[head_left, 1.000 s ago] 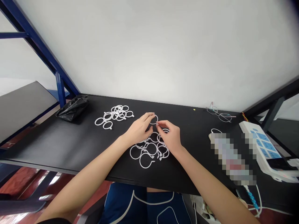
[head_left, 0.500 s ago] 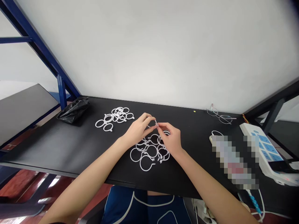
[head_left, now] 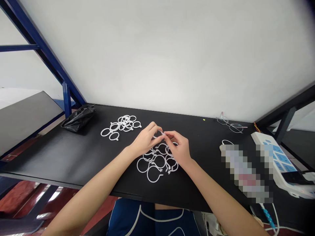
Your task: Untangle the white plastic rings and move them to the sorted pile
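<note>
My left hand [head_left: 145,139] and my right hand [head_left: 178,149] meet above the black table, and their fingertips pinch a white plastic curtain ring [head_left: 159,132]. Most of that ring is hidden by my fingers. Just below my hands lies a loose heap of similar rings [head_left: 157,164], partly under my right palm. A smaller, tangled group of white rings [head_left: 120,126] sits to the left, beyond reach of my fingertips' present spot.
A crumpled black plastic bag [head_left: 78,119] lies at the table's far left corner. Wire-framed glasses [head_left: 230,126] rest by the back edge. To the right are a pixelated blurred object [head_left: 246,173] and a white-and-blue power strip [head_left: 275,160], with cables hanging below.
The held ring has shrunk from view as my fingers close around it, and my hands have drawn closer together. The whole scene has shifted slightly lower in the picture.
</note>
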Demonstrator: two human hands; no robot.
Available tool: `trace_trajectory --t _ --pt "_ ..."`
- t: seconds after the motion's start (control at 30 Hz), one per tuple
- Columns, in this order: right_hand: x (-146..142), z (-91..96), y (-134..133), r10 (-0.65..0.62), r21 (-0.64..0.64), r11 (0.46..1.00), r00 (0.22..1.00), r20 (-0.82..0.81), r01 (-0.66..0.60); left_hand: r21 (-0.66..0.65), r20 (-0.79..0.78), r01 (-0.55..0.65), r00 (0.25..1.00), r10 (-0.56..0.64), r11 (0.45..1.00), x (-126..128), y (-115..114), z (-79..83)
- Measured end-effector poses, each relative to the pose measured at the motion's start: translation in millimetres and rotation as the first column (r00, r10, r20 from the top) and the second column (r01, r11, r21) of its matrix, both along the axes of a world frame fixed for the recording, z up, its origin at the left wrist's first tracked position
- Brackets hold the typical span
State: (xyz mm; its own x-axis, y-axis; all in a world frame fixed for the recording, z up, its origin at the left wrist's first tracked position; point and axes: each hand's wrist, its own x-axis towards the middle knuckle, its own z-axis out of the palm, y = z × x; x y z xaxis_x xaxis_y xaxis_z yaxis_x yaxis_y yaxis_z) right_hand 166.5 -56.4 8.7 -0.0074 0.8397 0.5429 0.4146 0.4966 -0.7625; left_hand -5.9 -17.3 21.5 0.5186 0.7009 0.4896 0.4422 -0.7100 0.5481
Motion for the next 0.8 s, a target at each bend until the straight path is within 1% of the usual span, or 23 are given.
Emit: trace_trajectory --t 0.2,0.37,0.53,0.8 --pt "0.4 2.3 -0.9 0.018 -0.009 1.000 0.999 0.052 -0.017 0.002 0.031 -0.006 1.000 0.006 1.000 -0.1 0.4 -0.5" --pt "0.4 1.7 -1.9 0.065 -0.049 0.997 0.994 0.086 -0.061 -0.008 0.025 -0.006 1.000 0.006 1.000 0.0 -0.8 1.5" --pt "-0.2 2.0 -3.0 0.084 -0.073 0.994 0.993 0.085 -0.078 0.008 0.019 -0.018 1.000 0.018 1.000 -0.4 -0.5 1.2" --pt "-1.3 2.1 -4.2 0.112 -0.081 0.991 0.990 0.082 -0.106 0.025 -0.059 -0.098 0.993 0.099 0.995 -3.4 -2.6 1.8"
